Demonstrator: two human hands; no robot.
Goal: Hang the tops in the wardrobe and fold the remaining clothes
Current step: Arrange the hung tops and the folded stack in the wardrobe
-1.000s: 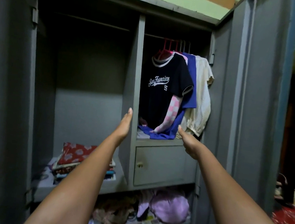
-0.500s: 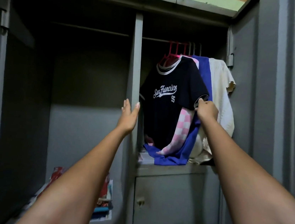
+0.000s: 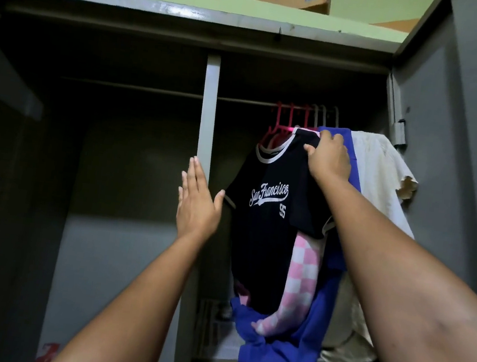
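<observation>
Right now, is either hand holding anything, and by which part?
The right hand grips the black tee at its shoulder, beside the collar. The left hand holds nothing; its straight fingers lie against the divider.

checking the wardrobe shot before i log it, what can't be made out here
Head view only:
- Right hand grips the shoulder of the black San Francisco tee; its fingertips are hidden behind the fabric.
- Which hanger carries which top: the hangers bunch together, shoulders covered by clothes.
- Pink checked top: mostly hidden behind the tee.
- Cream top: lower part behind the right forearm.
- Left compartment: too dark.
- Left hand, by the divider: contact unclear.
</observation>
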